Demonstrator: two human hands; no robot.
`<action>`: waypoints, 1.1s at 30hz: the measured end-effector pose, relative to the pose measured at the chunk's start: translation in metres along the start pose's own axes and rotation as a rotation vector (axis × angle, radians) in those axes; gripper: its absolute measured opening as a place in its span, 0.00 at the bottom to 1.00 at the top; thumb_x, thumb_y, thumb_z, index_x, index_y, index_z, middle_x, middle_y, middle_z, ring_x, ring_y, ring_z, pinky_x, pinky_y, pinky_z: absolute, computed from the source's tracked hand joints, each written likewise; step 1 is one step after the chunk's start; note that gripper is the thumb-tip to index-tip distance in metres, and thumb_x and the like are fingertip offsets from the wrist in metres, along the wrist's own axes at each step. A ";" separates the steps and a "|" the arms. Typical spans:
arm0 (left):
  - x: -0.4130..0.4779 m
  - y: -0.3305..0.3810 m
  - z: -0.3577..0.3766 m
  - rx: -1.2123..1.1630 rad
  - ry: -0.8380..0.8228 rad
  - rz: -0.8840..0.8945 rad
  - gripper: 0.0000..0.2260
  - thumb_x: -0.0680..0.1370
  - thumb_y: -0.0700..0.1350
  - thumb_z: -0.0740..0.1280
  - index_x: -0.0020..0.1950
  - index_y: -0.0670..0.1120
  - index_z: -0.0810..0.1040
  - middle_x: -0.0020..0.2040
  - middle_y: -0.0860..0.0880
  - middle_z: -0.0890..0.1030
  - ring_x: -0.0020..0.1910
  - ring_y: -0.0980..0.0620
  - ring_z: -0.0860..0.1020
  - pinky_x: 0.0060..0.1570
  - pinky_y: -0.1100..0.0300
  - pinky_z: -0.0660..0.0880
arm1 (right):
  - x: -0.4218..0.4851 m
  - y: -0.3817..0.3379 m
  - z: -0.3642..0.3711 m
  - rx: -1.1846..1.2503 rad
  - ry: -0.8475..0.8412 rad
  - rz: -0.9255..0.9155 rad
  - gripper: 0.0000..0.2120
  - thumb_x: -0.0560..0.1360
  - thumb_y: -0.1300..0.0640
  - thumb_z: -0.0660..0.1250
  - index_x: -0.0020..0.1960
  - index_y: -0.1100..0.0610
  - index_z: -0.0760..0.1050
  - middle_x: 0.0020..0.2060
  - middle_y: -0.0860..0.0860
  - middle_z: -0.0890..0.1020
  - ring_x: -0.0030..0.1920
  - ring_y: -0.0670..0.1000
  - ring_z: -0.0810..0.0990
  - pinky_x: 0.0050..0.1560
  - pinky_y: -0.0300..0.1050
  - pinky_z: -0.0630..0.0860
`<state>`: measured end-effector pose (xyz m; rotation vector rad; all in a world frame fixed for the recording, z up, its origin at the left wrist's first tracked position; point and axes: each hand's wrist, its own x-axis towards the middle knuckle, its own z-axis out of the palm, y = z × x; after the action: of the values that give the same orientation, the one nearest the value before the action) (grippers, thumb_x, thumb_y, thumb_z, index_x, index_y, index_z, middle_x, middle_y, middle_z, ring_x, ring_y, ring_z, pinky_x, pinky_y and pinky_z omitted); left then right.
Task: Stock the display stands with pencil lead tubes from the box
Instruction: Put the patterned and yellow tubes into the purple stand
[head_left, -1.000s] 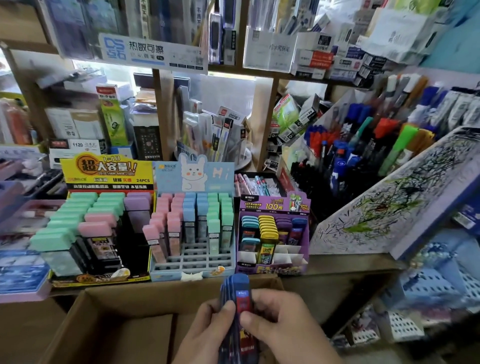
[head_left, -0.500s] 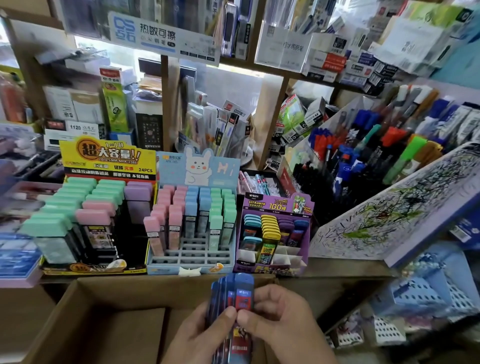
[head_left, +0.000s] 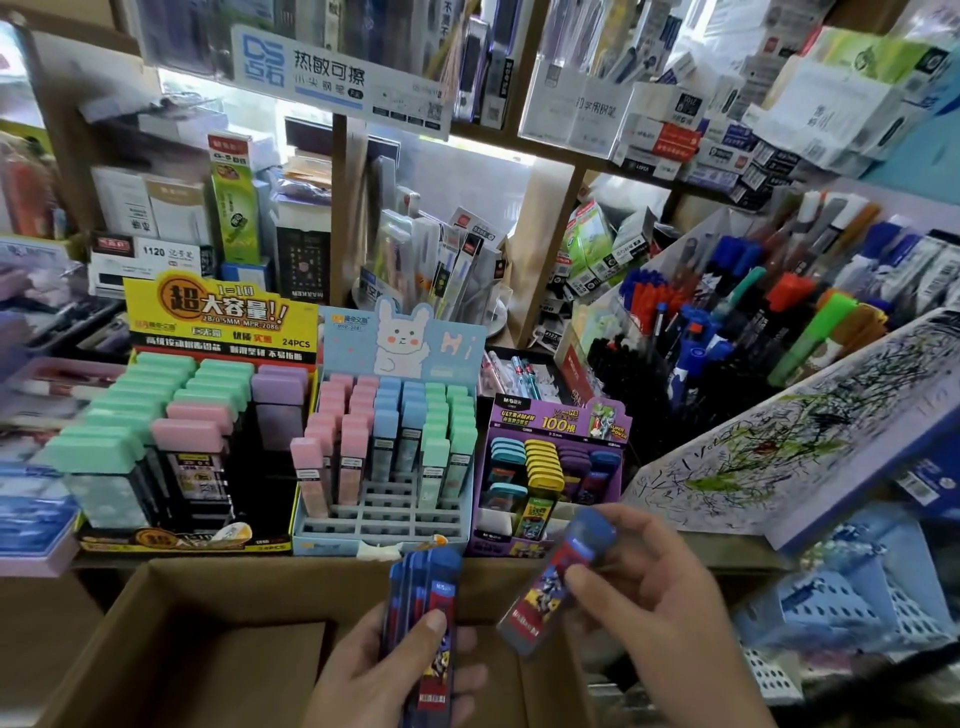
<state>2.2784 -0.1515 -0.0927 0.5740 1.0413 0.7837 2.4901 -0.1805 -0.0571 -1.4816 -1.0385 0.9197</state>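
- Tube (head_left: 550, 587), a flat blue plastic case with a printed label, was pinched at about mid-length between the thumb and fingers of the right hand (head_left: 670, 608); it hung tilted, cap end up, just in front of the purple stand (head_left: 558, 421)
- A stack (head_left: 423, 613) of like tubes stood on end over the box (head_left: 234, 592), clamped in the left hand (head_left: 374, 680) with the thumb across the front face
- Each tube looked light and rigid, easy to carry in a two-finger pinch
- The smooth plastic faces seemed slippery, so the stack could fan out or slide apart if the clamp eased
- The best hold seemed to be the upper half, which would leave the bottom end free to enter a slot
- The leads inside were probably brittle, so a tube was better lowered than dropped
- The purple stand's front row showed open slots
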 end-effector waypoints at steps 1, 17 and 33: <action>-0.001 0.000 -0.001 -0.007 -0.007 -0.001 0.07 0.77 0.38 0.70 0.55 0.41 0.82 0.43 0.36 0.87 0.38 0.35 0.86 0.41 0.47 0.80 | 0.002 -0.003 -0.006 -0.051 0.038 -0.054 0.16 0.72 0.66 0.74 0.57 0.53 0.77 0.45 0.55 0.88 0.40 0.54 0.86 0.35 0.44 0.83; -0.001 0.003 0.000 -0.056 -0.038 -0.036 0.08 0.77 0.38 0.71 0.56 0.40 0.81 0.44 0.35 0.86 0.38 0.34 0.86 0.39 0.47 0.80 | 0.072 -0.016 -0.052 -0.349 0.287 -0.423 0.13 0.78 0.66 0.70 0.50 0.48 0.83 0.41 0.44 0.86 0.43 0.45 0.86 0.46 0.38 0.82; 0.018 -0.003 -0.010 -0.015 -0.149 -0.072 0.18 0.66 0.40 0.74 0.55 0.41 0.80 0.45 0.34 0.86 0.40 0.33 0.86 0.30 0.51 0.82 | 0.099 0.019 -0.047 -0.875 0.328 -0.611 0.11 0.73 0.63 0.77 0.54 0.56 0.83 0.44 0.46 0.81 0.42 0.47 0.81 0.42 0.46 0.81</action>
<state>2.2753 -0.1382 -0.1085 0.5703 0.9134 0.6743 2.5690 -0.1029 -0.0713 -1.7422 -1.6060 -0.2652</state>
